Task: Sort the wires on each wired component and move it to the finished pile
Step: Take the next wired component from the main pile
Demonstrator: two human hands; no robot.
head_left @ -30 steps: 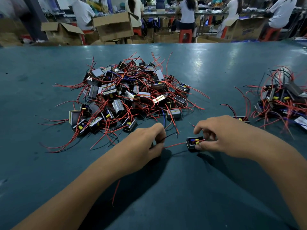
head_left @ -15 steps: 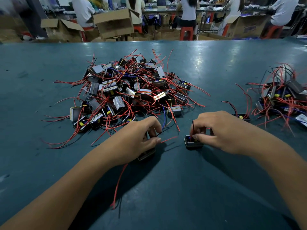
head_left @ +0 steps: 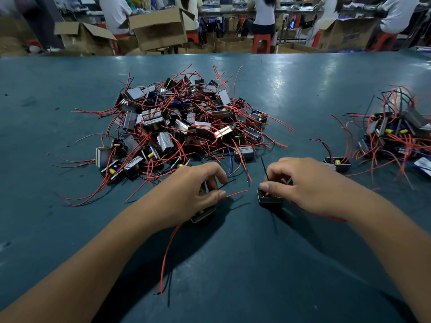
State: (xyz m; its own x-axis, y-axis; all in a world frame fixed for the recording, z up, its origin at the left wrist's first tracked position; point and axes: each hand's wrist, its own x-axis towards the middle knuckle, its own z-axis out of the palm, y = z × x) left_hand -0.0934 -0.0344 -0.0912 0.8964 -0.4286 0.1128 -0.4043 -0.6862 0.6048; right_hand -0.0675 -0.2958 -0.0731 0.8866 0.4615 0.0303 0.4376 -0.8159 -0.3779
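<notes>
On teal table (head_left: 303, 94) | left hand (head_left: 186, 194), right hand (head_left: 300, 185) each grip a component | cardboard boxes (head_left: 161, 29) behind

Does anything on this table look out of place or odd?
One wired component lies alone on the table, just short of the smaller pile at right. Otherwise nothing stands out; the big pile is simply tangled.

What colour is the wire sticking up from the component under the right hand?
Black, seen in the head view: the wire rises from the component the right hand pinches.
</notes>
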